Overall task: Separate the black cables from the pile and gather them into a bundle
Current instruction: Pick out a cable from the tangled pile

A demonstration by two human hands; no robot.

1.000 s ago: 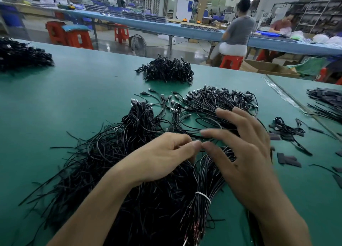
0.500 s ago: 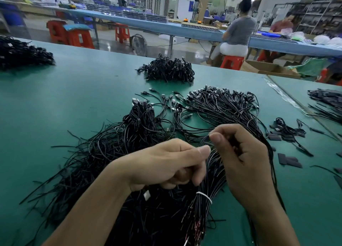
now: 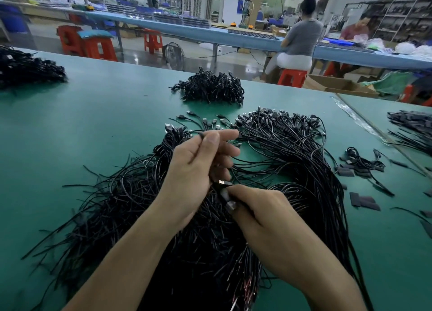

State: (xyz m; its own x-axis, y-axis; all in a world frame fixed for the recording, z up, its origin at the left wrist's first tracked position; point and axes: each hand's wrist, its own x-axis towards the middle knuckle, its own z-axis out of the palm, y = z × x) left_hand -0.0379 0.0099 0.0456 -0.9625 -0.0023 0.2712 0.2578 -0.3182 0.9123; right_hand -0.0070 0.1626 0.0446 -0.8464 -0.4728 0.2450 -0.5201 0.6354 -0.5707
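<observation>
A big pile of thin black cables (image 3: 292, 151) with USB plugs spreads over the green table (image 3: 93, 128) in front of me. My left hand (image 3: 196, 168) is raised above the pile, thumb and forefinger pinching a black cable near its top. Below it my right hand (image 3: 261, 214) pinches a cable's plug end (image 3: 222, 184), whose metal tip points left toward the left palm. Loose cable tails fan out to the lower left (image 3: 98, 207). Both forearms cover the pile's middle.
A finished heap of black cables (image 3: 210, 88) lies further back, another heap (image 3: 25, 67) at far left. A small cable knot and dark flat pieces (image 3: 362, 165) lie to the right, more cables (image 3: 411, 128) beyond a table seam. People sit at a blue bench behind.
My left hand rose and moved away from me, pinching a cable. My right hand dropped toward me and now holds a plug end; earlier both hands met fingertip to fingertip over the pile.
</observation>
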